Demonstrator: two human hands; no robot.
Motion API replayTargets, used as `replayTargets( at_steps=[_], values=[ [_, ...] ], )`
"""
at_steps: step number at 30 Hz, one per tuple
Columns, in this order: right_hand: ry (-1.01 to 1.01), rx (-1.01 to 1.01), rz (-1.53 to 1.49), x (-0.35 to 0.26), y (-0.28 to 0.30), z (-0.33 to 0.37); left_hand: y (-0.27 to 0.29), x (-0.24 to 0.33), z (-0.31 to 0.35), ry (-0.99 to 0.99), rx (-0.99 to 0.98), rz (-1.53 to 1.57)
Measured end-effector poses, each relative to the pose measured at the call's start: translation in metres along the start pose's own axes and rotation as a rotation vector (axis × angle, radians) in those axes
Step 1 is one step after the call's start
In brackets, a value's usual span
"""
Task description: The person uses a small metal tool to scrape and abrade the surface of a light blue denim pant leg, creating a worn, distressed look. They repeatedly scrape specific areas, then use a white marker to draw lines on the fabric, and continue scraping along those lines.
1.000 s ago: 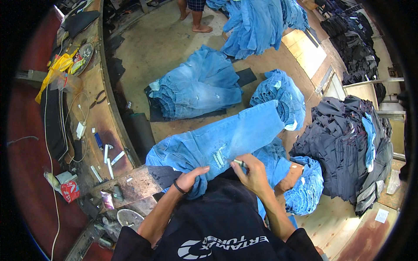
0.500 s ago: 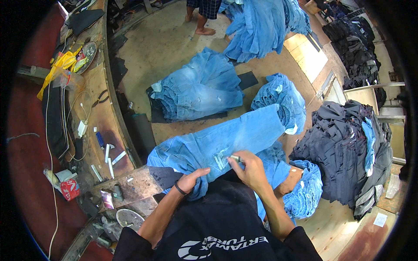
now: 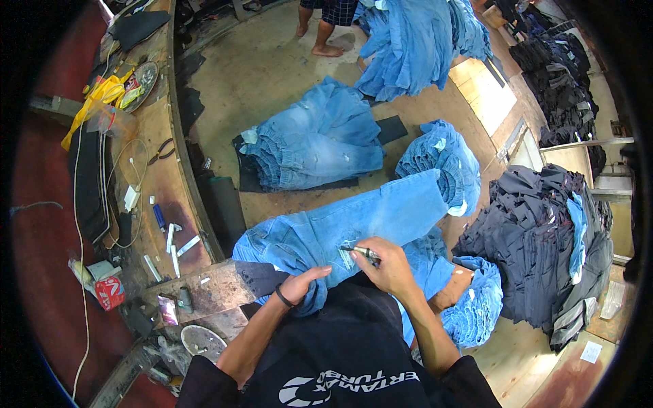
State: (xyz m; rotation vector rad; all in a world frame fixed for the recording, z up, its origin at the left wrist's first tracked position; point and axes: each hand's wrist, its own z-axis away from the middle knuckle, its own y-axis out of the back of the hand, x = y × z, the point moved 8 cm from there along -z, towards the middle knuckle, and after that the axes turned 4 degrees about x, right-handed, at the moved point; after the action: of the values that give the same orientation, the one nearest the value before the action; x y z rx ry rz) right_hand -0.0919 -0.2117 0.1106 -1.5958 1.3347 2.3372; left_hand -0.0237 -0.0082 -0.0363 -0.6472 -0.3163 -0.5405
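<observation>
Clutter first, far left: the wooden tabletop (image 3: 163, 170) curves along the edge carrying pliers (image 3: 161, 151), a looped white cable (image 3: 129, 197), a few small white sticks and a red packet (image 3: 109, 292), none of it touched.

Moving in, the left hand (image 3: 303, 284) sits on the bunched waist end of a pair of light blue jeans (image 3: 381, 217), fingers curled down and clamped into the fabric, pinning it against the lap. The jeans lie stretched from the lap out toward the upper right, with the leg running over the floor.

Just right of that, the right hand (image 3: 389, 265) has its fingers closed around a small pen-like tool (image 3: 362, 252), with the tip touching a frayed, whitish patch (image 3: 345, 250) on the thigh. Can't tell whether it's a blade or a marker, too small.

So my read: this is mid-distressing, working that one worn spot while the other hand keeps the denim taut. The next move probably needs short, controlled strokes, with the left hand's tension kept up so the cloth doesn't ripple under the tip.

Further right, a finished-looking pile of blue jeans (image 3: 316, 143) lies on the floor, with a rolled stack (image 3: 442, 163) beyond it, and a big heap of dark garments (image 3: 537, 245) at far right. Someone's bare feet (image 3: 326, 47) show at the top.
</observation>
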Motion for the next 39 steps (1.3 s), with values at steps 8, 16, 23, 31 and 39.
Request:
replayTargets(
  at_steps=[8, 16, 23, 31, 39],
  values=[
    [-0.011, 0.018, 0.013, -0.002, 0.004, -0.001, -0.008, 0.006, 0.004, 0.004, -0.066, -0.009],
    [-0.144, 0.065, -0.035, 0.008, 0.025, 0.009, -0.005, 0.0, -0.006, 0.065, -0.234, 0.113],
    [-0.147, -0.01, -0.065, 0.018, 0.031, 0.034, -0.006, -0.004, -0.007, 0.074, -0.234, 0.206],
    [-0.089, 0.005, -0.028, 0.024, 0.024, 0.035, -0.004, 0.005, -0.006, 0.046, -0.321, 0.176],
    [-0.109, 0.014, -0.007, 0.026, 0.025, 0.034, 0.004, 0.0, -0.007, 0.08, -0.284, 0.138]
  ],
)
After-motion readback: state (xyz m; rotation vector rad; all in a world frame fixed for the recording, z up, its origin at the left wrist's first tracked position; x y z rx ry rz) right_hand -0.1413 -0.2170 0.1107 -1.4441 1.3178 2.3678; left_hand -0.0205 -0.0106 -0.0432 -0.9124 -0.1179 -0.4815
